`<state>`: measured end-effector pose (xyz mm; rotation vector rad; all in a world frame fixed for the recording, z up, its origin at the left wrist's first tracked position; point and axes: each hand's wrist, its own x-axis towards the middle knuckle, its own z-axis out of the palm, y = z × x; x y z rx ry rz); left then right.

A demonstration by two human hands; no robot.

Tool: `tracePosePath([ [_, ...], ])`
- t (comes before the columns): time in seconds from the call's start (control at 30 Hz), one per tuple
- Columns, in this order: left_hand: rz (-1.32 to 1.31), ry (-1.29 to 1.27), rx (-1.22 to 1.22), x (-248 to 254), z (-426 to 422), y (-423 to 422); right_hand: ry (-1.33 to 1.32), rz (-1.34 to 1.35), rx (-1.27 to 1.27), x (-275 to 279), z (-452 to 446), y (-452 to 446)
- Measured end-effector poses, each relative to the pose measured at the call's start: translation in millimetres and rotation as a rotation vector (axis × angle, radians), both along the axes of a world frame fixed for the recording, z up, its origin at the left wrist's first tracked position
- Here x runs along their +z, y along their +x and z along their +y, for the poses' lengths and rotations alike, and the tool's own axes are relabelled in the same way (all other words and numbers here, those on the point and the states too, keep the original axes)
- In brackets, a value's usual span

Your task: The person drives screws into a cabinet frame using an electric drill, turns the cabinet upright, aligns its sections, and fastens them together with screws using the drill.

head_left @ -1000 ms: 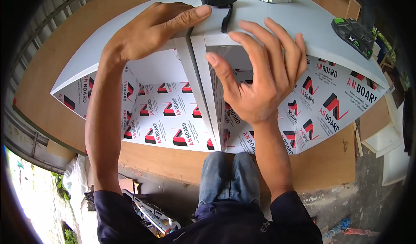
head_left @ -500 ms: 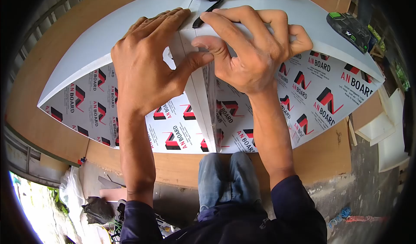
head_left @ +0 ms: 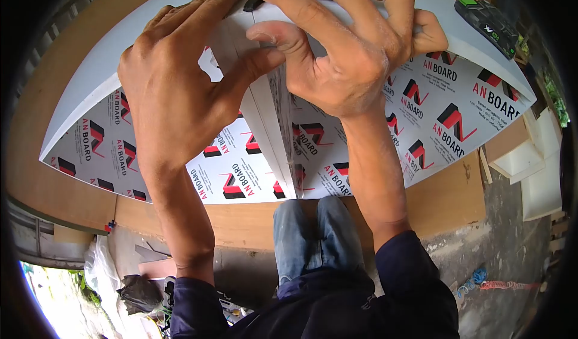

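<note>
Two grey-topped cabinet boxes, lined with printed white film (head_left: 448, 128), stand side by side. Their upright edge panels (head_left: 265, 119) meet at the middle. My left hand (head_left: 180, 80) lies over the left box's top front edge, its fingers on the top and its thumb across the panel edges. Over the right box's edge, my right hand (head_left: 343, 44) has its fingers bent on the top and its thumb against the joint. Both hands grip the panels at the seam. A black strap (head_left: 253, 3) lies between the fingertips.
A green and black battery tool (head_left: 490, 29) rests on the top at right. Brown board (head_left: 445, 206) lies under the boxes. White panels (head_left: 536, 176) stand at far right. A black bag (head_left: 139, 294) and a blue hose (head_left: 478, 277) are on the floor.
My left hand has come down from the top onto the joint with its thumb over the edges. My right hand has curled onto the edge. The view has moved closer to the seam.
</note>
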<state>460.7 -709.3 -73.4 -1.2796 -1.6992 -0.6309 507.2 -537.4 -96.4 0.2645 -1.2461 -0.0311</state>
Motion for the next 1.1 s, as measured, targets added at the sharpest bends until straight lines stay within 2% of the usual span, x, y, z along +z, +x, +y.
tracePosePath([
  [0.13, 0.041, 0.050, -0.044, -7, 5, 0, 0.067, -0.015, -0.044, -2, 2, 5],
  [0.33, 0.046, 0.129, 0.036, -18, 12, 10, 0.024, -0.176, -0.027, 2, -5, 24],
  [0.4, -0.022, 0.237, 0.023, -26, 15, 18, 0.063, -0.172, -0.229, -1, 2, 17],
  [0.47, 0.005, 0.287, -0.048, -40, 18, 15, 0.046, -0.192, -0.260, -3, -2, 21],
  [0.5, 0.052, 0.435, -0.147, -49, 20, 17, 0.024, -0.212, -0.291, -1, -4, 23],
  [0.6, -0.030, 0.853, -0.027, -99, 25, 29, 0.056, -0.239, -0.297, 0, -1, 24],
  [0.67, -0.337, 0.703, -0.045, -105, 31, 30, 0.039, -0.252, -0.290, 0, -4, 25],
  [0.7, -0.342, 0.707, -0.044, -103, 37, 27, 0.020, -0.272, -0.285, -1, -4, 26],
  [0.77, -0.345, 0.551, -0.178, -93, 52, 12, 0.033, -0.281, -0.268, 1, -4, 27],
  [0.8, -0.343, 0.558, -0.176, -85, 56, 14, 0.040, -0.284, -0.250, 3, -3, 27],
  [0.87, -0.642, 0.665, -0.325, -65, 63, 16, 0.044, -0.292, -0.245, 5, -5, 27],
  [0.9, -0.500, 0.656, -0.315, -68, 67, 1, 0.039, -0.309, -0.245, 5, -5, 28],
  [1.0, -0.572, 0.689, -0.267, -62, 64, 10, 0.029, -0.332, -0.233, 3, -5, 29],
  [1.03, -0.552, 0.631, -0.180, -63, 61, 7, 0.032, -0.339, -0.232, 1, -6, 30],
  [1.1, -0.466, 0.601, -0.183, -61, 57, 0, -0.024, -0.340, -0.235, 1, -7, 28],
])
